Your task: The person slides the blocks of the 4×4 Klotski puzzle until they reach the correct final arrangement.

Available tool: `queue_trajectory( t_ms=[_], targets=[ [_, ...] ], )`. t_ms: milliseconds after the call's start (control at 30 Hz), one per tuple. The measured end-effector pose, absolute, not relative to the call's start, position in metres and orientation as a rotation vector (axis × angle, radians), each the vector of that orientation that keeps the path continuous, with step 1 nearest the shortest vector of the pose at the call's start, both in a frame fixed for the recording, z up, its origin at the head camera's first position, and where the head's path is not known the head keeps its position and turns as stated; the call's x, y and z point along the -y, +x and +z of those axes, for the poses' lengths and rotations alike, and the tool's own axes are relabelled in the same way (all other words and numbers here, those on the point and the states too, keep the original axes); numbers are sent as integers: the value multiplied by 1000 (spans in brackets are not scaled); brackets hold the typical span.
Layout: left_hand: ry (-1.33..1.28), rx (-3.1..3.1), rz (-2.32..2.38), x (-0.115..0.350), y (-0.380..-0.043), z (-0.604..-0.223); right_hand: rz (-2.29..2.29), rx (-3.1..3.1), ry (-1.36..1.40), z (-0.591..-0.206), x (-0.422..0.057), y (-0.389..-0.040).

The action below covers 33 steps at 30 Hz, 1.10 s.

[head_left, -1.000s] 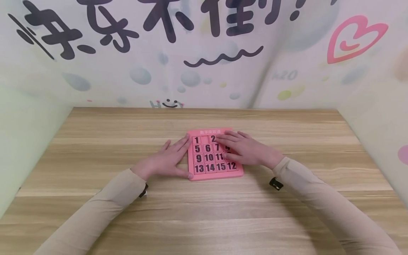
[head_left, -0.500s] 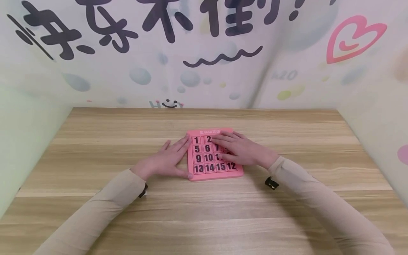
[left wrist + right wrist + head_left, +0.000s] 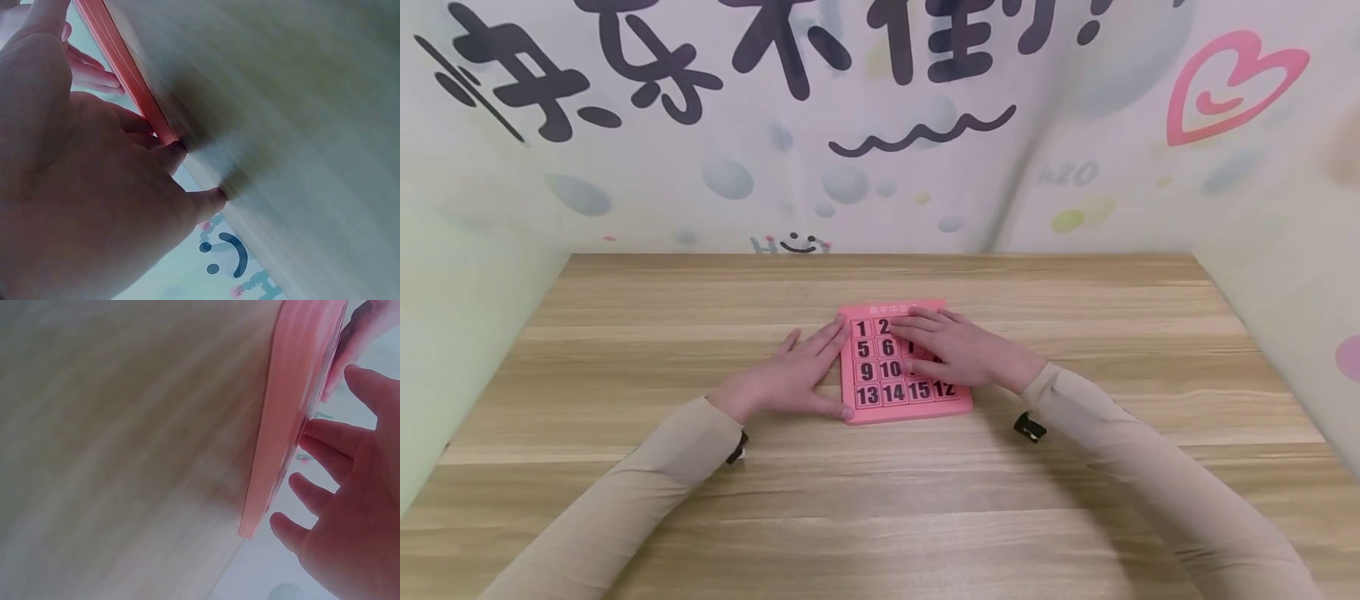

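A pink number slide puzzle [image 3: 906, 412] lies flat on the table, its tiles bearing black numerals. My left hand [image 3: 793, 379] rests along its left edge, thumb at the near corner and fingers at the far left side; in the left wrist view two fingertips touch the table beside the pink frame [image 3: 125, 65]. My right hand [image 3: 970, 350] lies over the right part of the board with fingers extended. Its fingertips are on the top row by the 2 tile [image 3: 883, 327], and several tiles are hidden beneath it. The right wrist view shows fingertips [image 3: 309, 428] touching the puzzle's face.
The wood-grain table [image 3: 880, 508] runs back to a white wall [image 3: 647, 192] printed with large black characters, bubbles and a pink heart. Pale side walls stand left and right. A small black device [image 3: 1030, 427] sits under the right sleeve, another [image 3: 737, 448] under the left.
My right hand has moved left across the board. The 2 tile has slid left against the 1, filling the gap that was between them. The left hand has stayed put.
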<state>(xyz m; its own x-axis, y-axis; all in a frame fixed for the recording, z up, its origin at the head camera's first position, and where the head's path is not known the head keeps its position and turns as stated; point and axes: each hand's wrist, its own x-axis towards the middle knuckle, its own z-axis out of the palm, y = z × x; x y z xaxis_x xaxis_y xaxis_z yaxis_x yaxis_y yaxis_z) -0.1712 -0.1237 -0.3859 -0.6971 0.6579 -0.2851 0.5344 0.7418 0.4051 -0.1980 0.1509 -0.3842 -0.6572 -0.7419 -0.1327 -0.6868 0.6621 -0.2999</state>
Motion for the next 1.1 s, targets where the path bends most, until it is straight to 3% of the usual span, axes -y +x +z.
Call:
queue_trajectory(
  t_ms=[1100],
  targets=[
    [896, -2529, 398, 122, -170, -384, -368, -2678, -1096, -374, -202, -200]
  ],
)
